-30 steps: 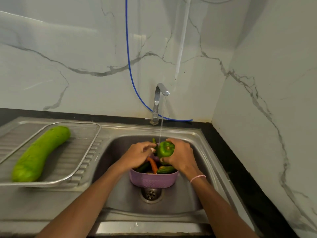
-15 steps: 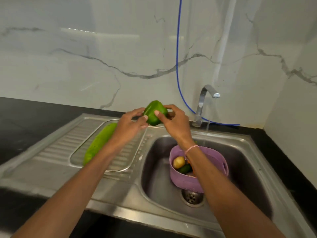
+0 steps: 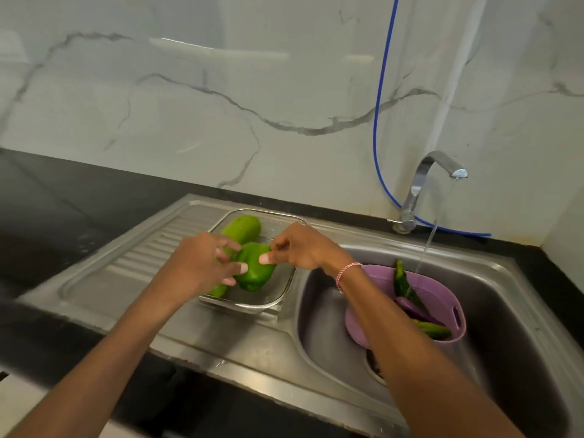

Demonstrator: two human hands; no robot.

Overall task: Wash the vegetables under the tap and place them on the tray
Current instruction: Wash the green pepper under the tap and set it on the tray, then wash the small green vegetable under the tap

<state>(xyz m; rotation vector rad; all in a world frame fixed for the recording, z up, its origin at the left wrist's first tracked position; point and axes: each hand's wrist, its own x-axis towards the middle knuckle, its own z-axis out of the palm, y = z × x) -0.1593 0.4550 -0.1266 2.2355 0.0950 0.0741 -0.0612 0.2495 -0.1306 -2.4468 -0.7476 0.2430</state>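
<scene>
A green bell pepper (image 3: 254,273) is low over the wire-mesh tray (image 3: 268,306) on the draining board, beside a long pale-green gourd (image 3: 243,227) that lies in the tray. My left hand (image 3: 199,263) curls its fingers round the pepper's left side. My right hand (image 3: 303,248) pinches its right side with thumb and fingertips. Whether the pepper touches the mesh cannot be told. A purple basket (image 3: 455,311) in the sink (image 3: 322,343) holds a cucumber (image 3: 433,330) and a dark green vegetable (image 3: 399,276). Water runs from the tap (image 3: 420,184) into the basket.
A blue hose (image 3: 377,121) hangs down the marble wall behind the tap. Black countertop (image 3: 63,200) surrounds the steel sink unit. The ribbed draining board (image 3: 126,263) stretches left of the tray. The sink drain is partly hidden under my right forearm.
Both hands carried the pepper from under the tap leftward and down to the tray beside the gourd. The view has swung left with them.
</scene>
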